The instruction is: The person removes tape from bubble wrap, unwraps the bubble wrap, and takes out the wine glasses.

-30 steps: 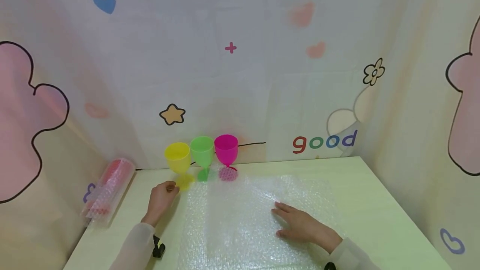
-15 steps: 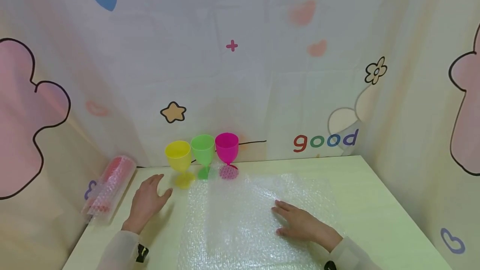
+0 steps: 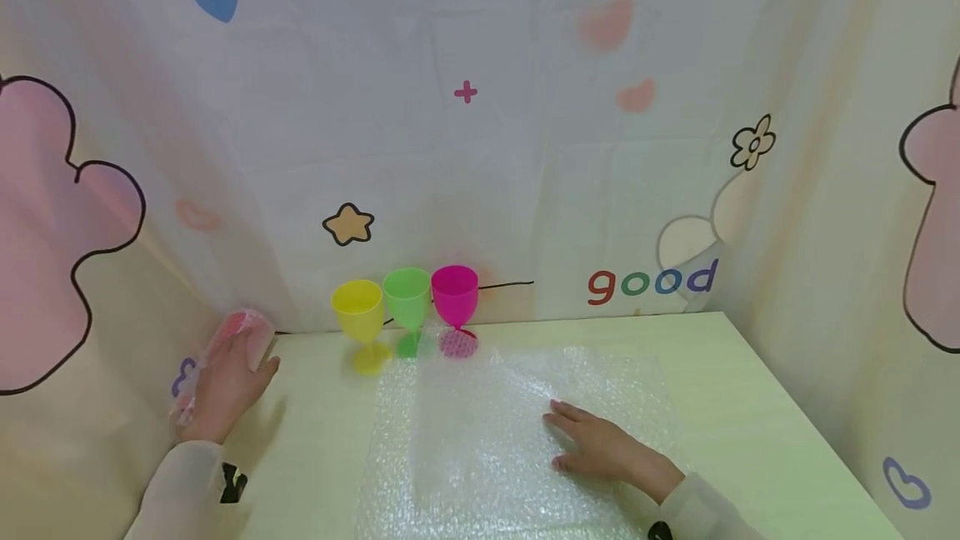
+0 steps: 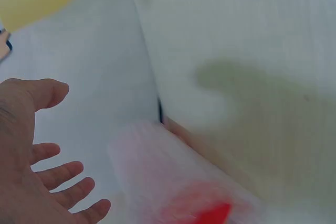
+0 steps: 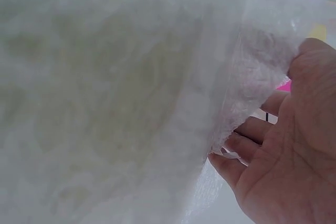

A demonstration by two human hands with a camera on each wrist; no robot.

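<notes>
My left hand (image 3: pixel 225 386) reaches over a red item rolled in bubble wrap (image 3: pixel 247 325) at the table's left edge. Its fingers are spread in the left wrist view, beside the blurred wrapped roll (image 4: pixel 184 182) and gripping nothing. My right hand (image 3: pixel 603 450) lies with fairly straight fingers on a sheet of clear bubble wrap (image 3: pixel 480 448). From the right wrist, the bubble wrap (image 5: pixel 105 103) covers most of the view, its edge at my fingers. Behind the sheet stand a yellow goblet (image 3: pixel 360 311), a green goblet (image 3: pixel 407 294) and a pink goblet (image 3: pixel 455 294).
The sheet's far left corner overlaps the pink goblet's base. The pale table (image 3: pixel 750 432) extends to the right of the sheet. A printed curtain (image 3: pixel 487 157) hangs behind the table and along both sides.
My left hand has left the yellow goblet's base and moved left, opening its fingers, to the wrapped roll. My right hand has stayed on the bubble wrap.
</notes>
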